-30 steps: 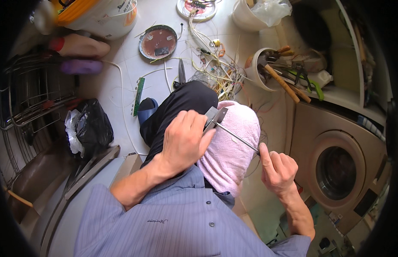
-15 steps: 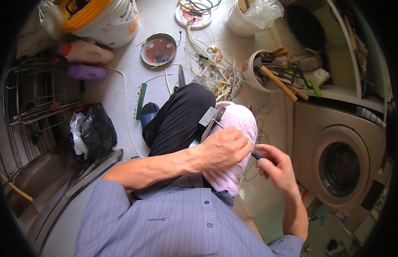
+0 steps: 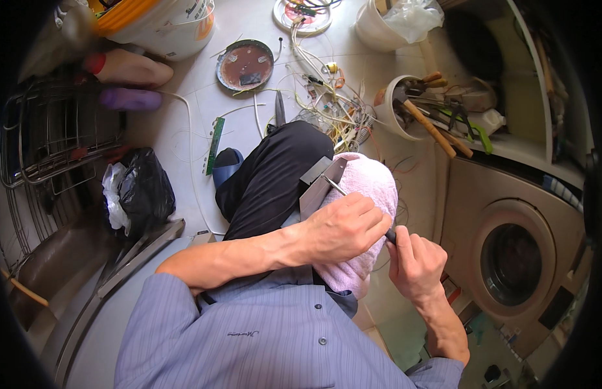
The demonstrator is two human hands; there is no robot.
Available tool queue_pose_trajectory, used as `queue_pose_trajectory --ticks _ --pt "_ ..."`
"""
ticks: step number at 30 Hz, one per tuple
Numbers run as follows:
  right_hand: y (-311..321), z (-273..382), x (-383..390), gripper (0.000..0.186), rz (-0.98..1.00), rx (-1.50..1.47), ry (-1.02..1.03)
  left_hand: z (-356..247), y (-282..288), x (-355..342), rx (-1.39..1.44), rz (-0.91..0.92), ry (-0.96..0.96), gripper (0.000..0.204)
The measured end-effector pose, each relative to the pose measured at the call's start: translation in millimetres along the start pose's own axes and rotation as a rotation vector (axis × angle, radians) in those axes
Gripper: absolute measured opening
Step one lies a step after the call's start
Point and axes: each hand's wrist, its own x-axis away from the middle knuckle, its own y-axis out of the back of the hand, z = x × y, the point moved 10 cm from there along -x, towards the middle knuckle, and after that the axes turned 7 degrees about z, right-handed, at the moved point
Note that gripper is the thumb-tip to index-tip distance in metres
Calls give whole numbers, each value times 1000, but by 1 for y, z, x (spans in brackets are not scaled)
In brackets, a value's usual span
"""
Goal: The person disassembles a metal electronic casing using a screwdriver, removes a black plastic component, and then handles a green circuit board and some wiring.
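Note:
A pink towel [image 3: 369, 178] is draped over my right knee, and a bent grey metal bracket [image 3: 314, 196] rests against it. My left hand [image 3: 349, 227] is closed over the middle of a screwdriver [image 3: 335, 186]; its thin metal shaft comes out past the knuckles and its tip meets the bracket. On the other side, my right hand [image 3: 419, 262] is wrapped round the end of the dark handle. My left fingertips are hidden, so whether they also press on the bracket does not show.
Tangled wires and small parts [image 3: 343, 123] lie on the floor beyond my knees, near a round brown-faced pan-like part [image 3: 246, 65] and a green circuit board [image 3: 214, 146]. At right stand a tool bucket [image 3: 388, 107] and a washing machine [image 3: 508, 253]; at left, a black bag [image 3: 145, 194] and wire rack [image 3: 55, 142].
My right hand has gone from a loose, partly open hold to a closed grip on the handle's end. The bracket has tilted, showing more of its flat face. The view has shifted slightly.

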Motion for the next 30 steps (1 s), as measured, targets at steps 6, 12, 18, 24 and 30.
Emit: queue_pose_trajectory --ticks 6,12,18,24,30 --pt "-49 -49 24 28 235 -960 -404 1 -17 -2 61 80 -108 14" --pt "-105 -40 60 25 671 -1780 -681 -4 -18 3 42 104 -119 13" --pt "-2 -11 6 23 -120 -69 12 11 -11 0 85 54 -48 10" --pt "-80 -48 55 23 440 -1549 -704 4 -19 1 84 86 -78 11" --pt "-93 -42 55 24 585 -1652 -713 8 -16 4 127 91 -66 11"
